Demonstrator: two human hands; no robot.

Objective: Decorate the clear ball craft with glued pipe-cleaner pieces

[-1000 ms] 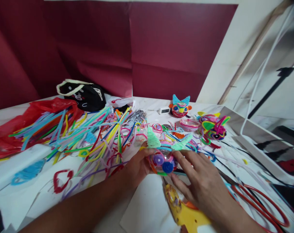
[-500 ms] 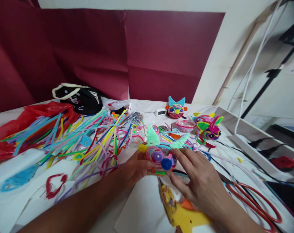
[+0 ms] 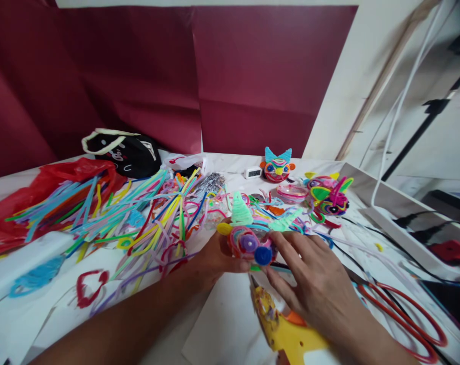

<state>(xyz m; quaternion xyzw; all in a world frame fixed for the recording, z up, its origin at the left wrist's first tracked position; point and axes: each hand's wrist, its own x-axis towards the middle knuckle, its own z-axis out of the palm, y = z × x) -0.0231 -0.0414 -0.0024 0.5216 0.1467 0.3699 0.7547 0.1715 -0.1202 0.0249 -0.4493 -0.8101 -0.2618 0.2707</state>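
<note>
The left forearm comes in from the near left corner of the tabletop (image 3: 233, 177) and slants up to the middle, with the left hand (image 3: 218, 256) turned inward. Its thumb lies straight along the lower edge of the toy (image 3: 248, 244), while the other fingers are bent behind the side, mostly hidden; so the toy is pinched between thumb and fingers. The right forearm comes from the near right corner, and the right hand (image 3: 313, 271) shows its back, with the wrist low and the knuckles raised. Its index finger lies on the side of the toy and the thumb is bent at the lower edge, moderately apart, so that they take this side between them; the remaining fingers are slightly curved and close together. The toy is over the front middle part of the tabletop, its purple and blue discs facing the person and its mint ears (image 3: 241, 210) pointing up and outward; whether it touches the tabletop, I cannot tell. A glue gun (image 3: 290, 337) lies just below the right hand, partly over a white sheet (image 3: 225, 322). Pipe cleaners (image 3: 142, 203) cover the left half, towards the left edge.
</note>
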